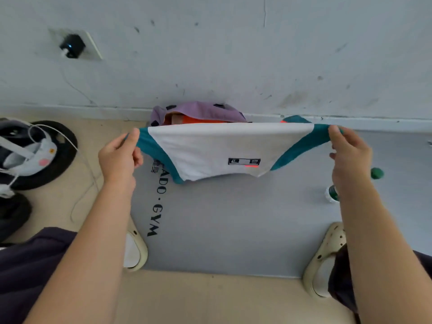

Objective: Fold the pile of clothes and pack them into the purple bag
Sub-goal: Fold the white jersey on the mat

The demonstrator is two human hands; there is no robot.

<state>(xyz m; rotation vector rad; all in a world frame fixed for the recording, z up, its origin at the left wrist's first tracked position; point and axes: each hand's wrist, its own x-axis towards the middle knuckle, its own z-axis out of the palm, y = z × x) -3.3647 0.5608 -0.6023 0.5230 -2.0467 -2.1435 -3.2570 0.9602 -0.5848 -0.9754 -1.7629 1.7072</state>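
Observation:
A white shirt with teal sleeves (210,150) hangs folded over in the air above a grey gym mat (233,225). My left hand (119,155) pinches its left teal edge. My right hand (348,157) pinches the right teal edge, and the cloth is stretched taut between them. A small dark label with an orange mark shows on the white front. Behind the shirt, the purple bag (201,113) stands open against the wall with orange cloth inside; its lower part is hidden by the shirt.
A green cap (376,173) and a small bottle (332,194) lie on the mat at right. Black wheels and a white-grey device with cables (28,150) sit at left. My feet in cream clogs (134,249) flank the mat. A wall charger (72,46) hangs up left.

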